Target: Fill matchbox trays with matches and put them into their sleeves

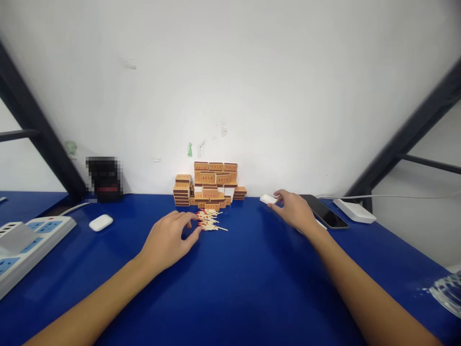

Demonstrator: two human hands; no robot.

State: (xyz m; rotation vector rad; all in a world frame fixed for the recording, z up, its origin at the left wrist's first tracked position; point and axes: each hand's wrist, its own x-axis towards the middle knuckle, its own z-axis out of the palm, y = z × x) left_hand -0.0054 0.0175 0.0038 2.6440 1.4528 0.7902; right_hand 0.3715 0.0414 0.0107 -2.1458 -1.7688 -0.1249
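A loose pile of wooden matches (211, 220) with red heads lies on the blue table, its sticks pointing to the right. My left hand (172, 238) rests at the pile's left side, thumb and fingers apart, with the fingertips by the match heads. To the right, my right hand (293, 207) pinches the right end of a small white box (268, 199) between thumb and finger. Stacked orange-and-brown matchboxes (215, 179) stand against the wall, just behind the matches.
A white power strip (46, 240) and a white earphone case (101, 222) are on the left. A black phone (327, 214) and a flat white device (355, 211) lie beyond my right hand. Clear plastic (448, 293) sits at the right edge; dark metal posts flank the table.
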